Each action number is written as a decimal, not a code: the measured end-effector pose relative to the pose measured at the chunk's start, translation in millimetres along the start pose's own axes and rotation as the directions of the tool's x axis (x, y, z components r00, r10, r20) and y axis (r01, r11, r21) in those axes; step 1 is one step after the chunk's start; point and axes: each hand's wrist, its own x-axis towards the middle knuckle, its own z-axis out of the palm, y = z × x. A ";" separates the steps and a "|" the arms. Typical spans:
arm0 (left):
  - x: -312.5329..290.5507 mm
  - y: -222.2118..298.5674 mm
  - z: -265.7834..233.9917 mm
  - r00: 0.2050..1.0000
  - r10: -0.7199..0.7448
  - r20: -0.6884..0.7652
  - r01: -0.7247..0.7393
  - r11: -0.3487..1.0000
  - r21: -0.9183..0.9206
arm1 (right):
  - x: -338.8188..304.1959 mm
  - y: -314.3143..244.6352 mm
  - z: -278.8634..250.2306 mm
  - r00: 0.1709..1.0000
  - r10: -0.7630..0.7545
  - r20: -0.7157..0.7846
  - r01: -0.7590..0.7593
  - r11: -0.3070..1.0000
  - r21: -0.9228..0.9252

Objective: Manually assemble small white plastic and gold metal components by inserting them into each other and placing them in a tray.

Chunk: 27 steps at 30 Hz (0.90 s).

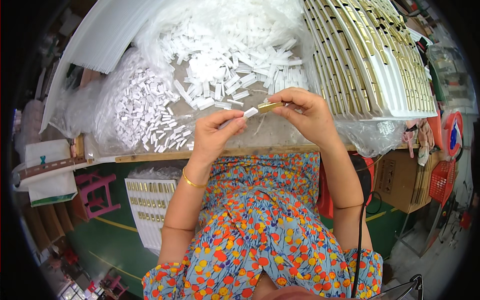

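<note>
Over the near part of the table, my left hand (214, 132) pinches a small white rectangular piece (250, 113) between thumb and fingertips. My right hand (306, 114) grips a gold rectangular tube (270, 107) by its right end. The two pieces are held almost end to end; whether they touch I cannot tell. Just beyond my hands lies a big heap of clear-white plastic pieces (220, 65) on plastic film. A second heap, of smaller white pieces (142, 107), spreads to the left of my left hand.
Stacked white trays filled with gold tubes (357, 60) stand at the right. White trays (112, 35) are stacked at the far left. The table's wooden edge (250, 151) runs close to my body. Another tray of gold pieces (150, 200) stands below, near a pink stool (97, 194).
</note>
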 end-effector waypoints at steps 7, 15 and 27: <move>-0.1 2.9 0.5 0.999 0.025 0.047 -0.028 0.997 0.068 | -1.0 2.6 4.9 0.998 0.043 0.040 -0.048 0.993 0.112; 3.4 10.8 -3.7 0.974 0.176 0.145 -0.216 0.917 0.334 | -3.7 8.1 5.0 0.995 0.005 0.097 -0.015 0.995 0.100; 6.1 5.9 -6.5 0.941 0.270 0.205 -0.332 0.858 0.392 | -10.4 11.6 9.0 0.987 0.134 0.092 -0.153 0.955 0.256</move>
